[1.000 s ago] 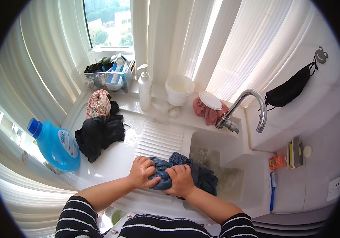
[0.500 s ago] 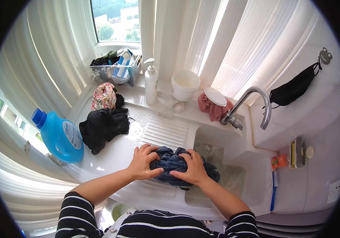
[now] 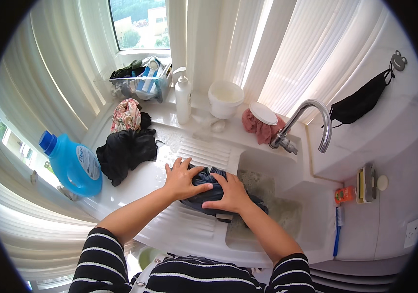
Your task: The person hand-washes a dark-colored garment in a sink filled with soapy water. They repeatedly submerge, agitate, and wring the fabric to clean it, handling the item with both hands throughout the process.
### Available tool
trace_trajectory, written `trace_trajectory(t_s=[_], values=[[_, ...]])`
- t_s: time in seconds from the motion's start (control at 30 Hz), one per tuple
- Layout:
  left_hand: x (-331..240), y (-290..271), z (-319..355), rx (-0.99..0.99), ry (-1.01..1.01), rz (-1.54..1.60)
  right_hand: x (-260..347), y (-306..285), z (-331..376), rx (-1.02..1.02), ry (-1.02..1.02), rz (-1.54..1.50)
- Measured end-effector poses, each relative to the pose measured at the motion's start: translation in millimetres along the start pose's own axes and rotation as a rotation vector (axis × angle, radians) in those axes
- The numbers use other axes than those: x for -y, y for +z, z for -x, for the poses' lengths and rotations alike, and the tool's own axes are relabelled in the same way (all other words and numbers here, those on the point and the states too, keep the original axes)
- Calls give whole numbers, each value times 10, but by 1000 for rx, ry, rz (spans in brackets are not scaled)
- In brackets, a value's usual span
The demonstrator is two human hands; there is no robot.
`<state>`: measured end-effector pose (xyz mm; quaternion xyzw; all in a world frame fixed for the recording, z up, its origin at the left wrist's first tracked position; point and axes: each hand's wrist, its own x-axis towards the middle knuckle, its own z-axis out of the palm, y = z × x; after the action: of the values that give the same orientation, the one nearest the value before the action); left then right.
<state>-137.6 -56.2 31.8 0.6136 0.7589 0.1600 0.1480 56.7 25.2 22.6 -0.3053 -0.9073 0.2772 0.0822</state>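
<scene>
left hand and right hand lie spread, fingers apart, on the dark blue garment. it sits on the ribbed board, its right end reaching over the sink.

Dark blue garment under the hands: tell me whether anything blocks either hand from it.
Nothing visible does: the left hand and right hand, both spread, lie directly on the dark blue garment. The black clothing lies farther left, out of their way.
</scene>
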Motion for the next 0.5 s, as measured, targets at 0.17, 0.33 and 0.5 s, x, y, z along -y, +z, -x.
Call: trace_trajectory(t_s=[0.17,0.33,0.5], values=[[143,256,723,-331,459,6,34,445,641,-399,-343,245],[15,262,-290,-452,14,-35,-334,154,-343,-416,-143,149],[157,189,-135,-436,93,153,-119,-67,-297,-249,-135,-126]])
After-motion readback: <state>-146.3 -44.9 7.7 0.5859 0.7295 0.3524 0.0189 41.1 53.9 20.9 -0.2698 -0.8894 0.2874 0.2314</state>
